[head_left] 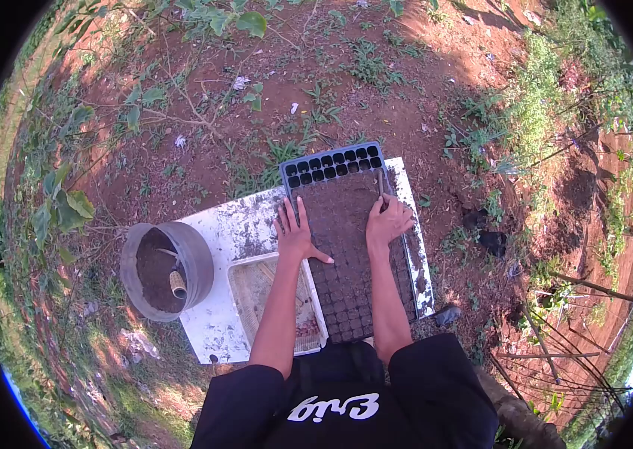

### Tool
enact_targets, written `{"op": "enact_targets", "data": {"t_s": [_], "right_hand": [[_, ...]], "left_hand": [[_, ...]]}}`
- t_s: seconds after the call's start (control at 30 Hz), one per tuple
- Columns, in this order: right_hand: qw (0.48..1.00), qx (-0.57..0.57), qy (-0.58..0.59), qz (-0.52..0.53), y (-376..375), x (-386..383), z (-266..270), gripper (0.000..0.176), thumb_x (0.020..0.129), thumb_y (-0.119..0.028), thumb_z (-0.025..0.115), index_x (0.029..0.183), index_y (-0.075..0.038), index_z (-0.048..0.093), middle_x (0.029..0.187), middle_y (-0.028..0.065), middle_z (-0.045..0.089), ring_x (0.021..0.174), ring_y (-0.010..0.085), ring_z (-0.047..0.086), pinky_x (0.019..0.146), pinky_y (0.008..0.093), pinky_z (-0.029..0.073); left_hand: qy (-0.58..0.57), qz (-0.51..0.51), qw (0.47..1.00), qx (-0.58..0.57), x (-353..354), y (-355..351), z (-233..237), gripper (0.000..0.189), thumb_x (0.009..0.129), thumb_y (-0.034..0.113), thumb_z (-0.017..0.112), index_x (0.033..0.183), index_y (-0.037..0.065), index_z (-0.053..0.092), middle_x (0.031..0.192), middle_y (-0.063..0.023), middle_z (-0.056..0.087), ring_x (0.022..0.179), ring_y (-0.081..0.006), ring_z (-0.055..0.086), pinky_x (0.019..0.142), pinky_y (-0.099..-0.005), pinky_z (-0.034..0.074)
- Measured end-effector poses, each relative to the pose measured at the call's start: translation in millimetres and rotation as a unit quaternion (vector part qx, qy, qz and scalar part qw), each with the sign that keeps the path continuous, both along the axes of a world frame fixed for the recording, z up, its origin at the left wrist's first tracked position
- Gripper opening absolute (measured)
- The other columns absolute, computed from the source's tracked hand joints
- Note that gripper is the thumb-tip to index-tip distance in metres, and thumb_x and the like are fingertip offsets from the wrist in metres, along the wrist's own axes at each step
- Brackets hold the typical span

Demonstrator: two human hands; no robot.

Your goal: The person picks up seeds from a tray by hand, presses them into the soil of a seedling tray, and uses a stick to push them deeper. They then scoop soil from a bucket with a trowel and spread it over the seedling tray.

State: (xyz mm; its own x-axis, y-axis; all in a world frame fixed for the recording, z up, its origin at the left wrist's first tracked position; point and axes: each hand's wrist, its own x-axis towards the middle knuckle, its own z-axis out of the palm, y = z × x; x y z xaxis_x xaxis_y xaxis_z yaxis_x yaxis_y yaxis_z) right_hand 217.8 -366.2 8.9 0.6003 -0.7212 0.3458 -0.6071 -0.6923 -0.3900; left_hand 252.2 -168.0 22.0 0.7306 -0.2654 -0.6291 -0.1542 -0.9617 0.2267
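A black seedling tray point(335, 159) lies on a white board, most of its cells covered or filled with dark soil point(339, 206). Its two far rows show bare cells. My left hand point(296, 238) is spread on the tray's left side, fingers pointing away and thumb over the soil. At the right edge, my right hand point(389, 223) is closed around a thin, flat stick-like piece point(381, 182), which stands up from my fingers toward the far rows. The exact kind of this piece is too small to tell.
Left of the tray, a shallow cream plastic basket point(243, 299) holds small reddish bits and thin sticks. A grey bucket point(200, 258) with soil and a cylindrical object point(177, 284) stands beside the soil-smeared white board point(208, 329). Leafy branches point(69, 209) reach in from the left.
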Motion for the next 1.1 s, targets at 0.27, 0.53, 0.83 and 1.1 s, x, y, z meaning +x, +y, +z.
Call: {"op": "enact_targets", "data": {"t_s": [0.27,0.53,0.83,1.1], "right_hand": [[0.998,0.065,0.011,-0.016,39,19,4,0.011,0.082,-0.02,0.072,0.089,-0.012,0.068,0.083,0.0037,0.067,0.09,0.0261,0.055,0.081,0.0422,0.036],[0.994,0.101,0.002,0.036,71,30,-1,0.014,0.084,-0.024,0.071,0.094,-0.014,0.071,0.09,0.003,0.069,0.093,0.0251,0.055,0.084,0.041,0.036],[0.934,0.164,-0.024,0.317,-22,-3,15,0.011,0.085,-0.011,0.069,0.096,-0.013,0.07,0.098,0.0004,0.067,0.096,0.0253,0.054,0.088,0.0401,0.038],[0.88,0.021,0.024,0.474,-31,-12,21,0.012,0.083,-0.012,0.07,0.095,-0.015,0.07,0.095,-0.0016,0.063,0.092,0.0218,0.053,0.083,0.0372,0.038]], "left_hand": [[-0.004,0.014,1.0,-0.006,0,-2,7,0.181,0.027,0.065,0.093,0.153,0.01,-0.024,0.16,-0.0276,-0.02,0.15,-0.0455,-0.005,0.12,-0.0598,0.008],[-0.03,0.021,0.999,-0.019,-3,0,0,0.18,0.025,0.063,0.093,0.155,0.008,-0.018,0.16,-0.0266,-0.019,0.15,-0.0463,-0.004,0.12,-0.0608,0.008],[-0.024,0.013,0.999,-0.021,-5,0,-1,0.18,0.025,0.068,0.091,0.155,0.009,-0.019,0.16,-0.0265,-0.019,0.15,-0.0476,-0.004,0.119,-0.0619,0.009],[-0.05,0.019,0.998,-0.036,-8,0,2,0.179,0.024,0.067,0.091,0.156,0.008,-0.014,0.161,-0.0271,-0.014,0.149,-0.0493,-0.001,0.119,-0.0625,0.01]]}}
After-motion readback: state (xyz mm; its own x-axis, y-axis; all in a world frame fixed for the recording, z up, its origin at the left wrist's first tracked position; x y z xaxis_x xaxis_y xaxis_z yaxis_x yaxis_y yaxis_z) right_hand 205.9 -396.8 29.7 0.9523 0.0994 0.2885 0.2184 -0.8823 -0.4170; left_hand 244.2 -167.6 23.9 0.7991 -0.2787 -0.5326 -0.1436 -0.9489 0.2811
